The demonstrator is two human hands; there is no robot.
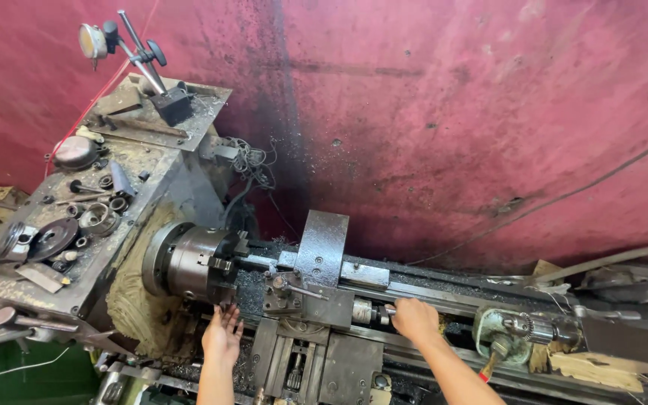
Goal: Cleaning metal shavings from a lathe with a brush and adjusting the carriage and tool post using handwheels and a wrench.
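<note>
At the lathe's near side, the left hand (223, 335) spreads wide under the chuck (189, 262); the right hand (414, 317) grips the compound-slide handle (375, 312).

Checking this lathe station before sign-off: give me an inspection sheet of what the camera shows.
Surface: lathe bed dark with chips and grime.
Job's things: chuck with a shaft running to the tool post; cross-slide handle by the right hand.
Clutter: loose rings and parts on the headstock top; dial indicator stand.
Hands: left hand open below the chuck; right hand closed on the handle.
Cables: tangle behind the headstock; one across the wall.
Surroundings: stained red wall.
</note>
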